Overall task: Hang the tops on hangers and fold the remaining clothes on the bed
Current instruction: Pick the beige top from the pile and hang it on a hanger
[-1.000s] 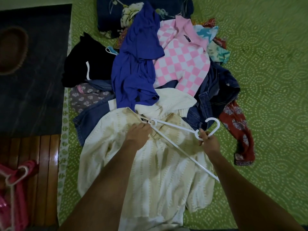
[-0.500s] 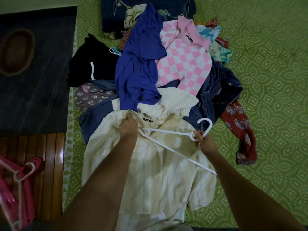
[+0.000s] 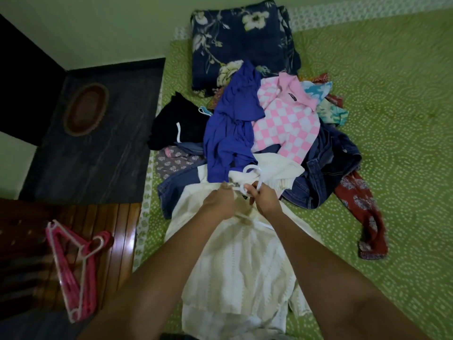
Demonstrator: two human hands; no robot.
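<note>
Moved: both my hands have come together at the cream top's [image 3: 241,253] collar.
Right hand [image 3: 266,201]: grips white hanger [image 3: 252,176] hook.
Left hand [image 3: 218,204]: pinches collar.
Far: clothes pile [image 3: 245,128] on green bed [image 3: 392,119].
Left: pink hangers [image 3: 73,263].

Two hands [image 3: 218,202] [image 3: 266,198], one white hanger [image 3: 252,176], one cream top [image 3: 240,261], one blue top [image 3: 232,128], one pink checked top [image 3: 286,126], one bunch of pink hangers [image 3: 73,266], one floral pillow [image 3: 240,40]
</note>
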